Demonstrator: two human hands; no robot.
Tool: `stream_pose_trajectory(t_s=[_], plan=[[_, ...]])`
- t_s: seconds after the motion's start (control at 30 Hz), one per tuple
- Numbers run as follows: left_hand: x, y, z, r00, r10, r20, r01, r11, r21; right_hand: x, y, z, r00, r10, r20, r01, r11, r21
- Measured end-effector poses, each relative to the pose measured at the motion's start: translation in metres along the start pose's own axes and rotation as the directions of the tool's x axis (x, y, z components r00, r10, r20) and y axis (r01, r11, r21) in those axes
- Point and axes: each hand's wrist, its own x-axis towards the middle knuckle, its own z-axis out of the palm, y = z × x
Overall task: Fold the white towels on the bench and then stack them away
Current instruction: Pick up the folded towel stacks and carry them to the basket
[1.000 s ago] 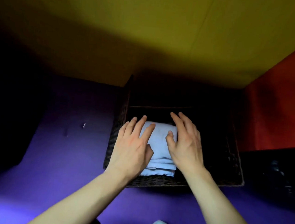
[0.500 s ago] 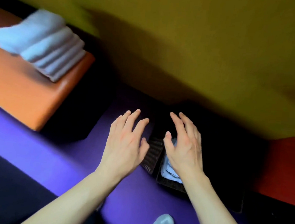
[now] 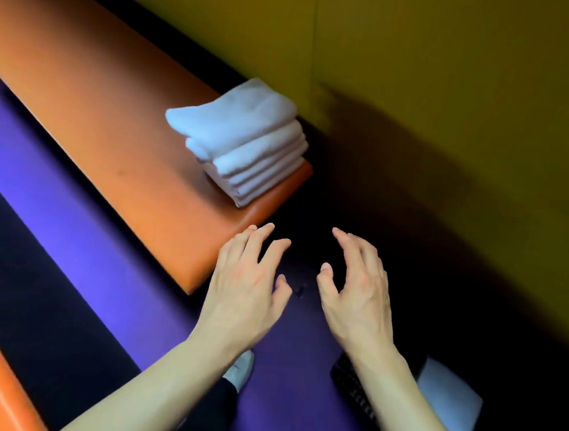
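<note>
folded white towels (image 3: 245, 139) stacked at the bench (image 3: 112, 124) end corner, by the yellow wall | left hand (image 3: 246, 287) and right hand (image 3: 355, 290) empty, fingers spread, just off that end | advice: slide palms under the whole stack | dark basket (image 3: 354, 390) sits low right, purple floor between.

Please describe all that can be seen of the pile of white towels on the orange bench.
The pile of white towels is several folded pieces of soft, thick cloth, stacked with rounded folded edges facing the viewer. It sits at the end of the orange bench, near the yellow wall. The layers lean slightly. Only the bench touches it; neither hand does.
</note>
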Motion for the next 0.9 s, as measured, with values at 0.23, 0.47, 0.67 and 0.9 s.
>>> stream_pose_trajectory(t_s=[0.23,0.47,0.67,0.9], plan=[[0.083,-0.096,-0.030,0.998,0.020,-0.056,-0.022,0.999,-0.033,0.098,-0.061,0.053,0.999,0.016,-0.029,-0.015,0.999,0.038],[0.232,-0.191,-0.036,0.987,0.092,-0.133,-0.086,0.995,0.049,0.183,-0.104,0.110,0.983,0.137,-0.119,-0.120,0.983,0.136],[0.310,-0.244,-0.020,0.951,0.255,0.175,-0.264,0.964,0.026,0.223,-0.141,0.166,0.902,0.355,-0.248,-0.311,0.930,0.198],[0.337,-0.263,-0.004,0.849,0.245,0.468,-0.057,0.923,-0.379,0.229,-0.130,0.203,0.812,0.583,0.033,-0.528,0.710,0.466]])
